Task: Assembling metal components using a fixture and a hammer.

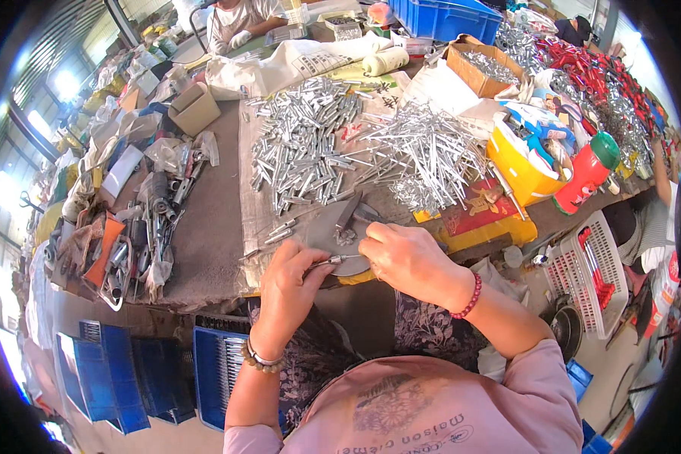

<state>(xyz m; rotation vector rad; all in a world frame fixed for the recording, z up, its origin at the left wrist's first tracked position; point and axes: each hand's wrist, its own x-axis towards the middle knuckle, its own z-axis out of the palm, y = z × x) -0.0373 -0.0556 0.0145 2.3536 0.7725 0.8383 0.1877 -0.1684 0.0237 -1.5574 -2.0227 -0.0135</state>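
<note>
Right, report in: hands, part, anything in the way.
Left hand pinching slim metal part. Right hand at its thin end, grip unclear. Short metal pieces and thin rods piled beyond both hands.

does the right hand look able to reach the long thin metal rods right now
Probably yes: the long thin metal rods lie ahead of the right hand, with seemingly only a low heap of short metal pieces between them.

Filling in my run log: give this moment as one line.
left hand: holds metal part | right hand: at its thin end | rods: piled on table
</note>
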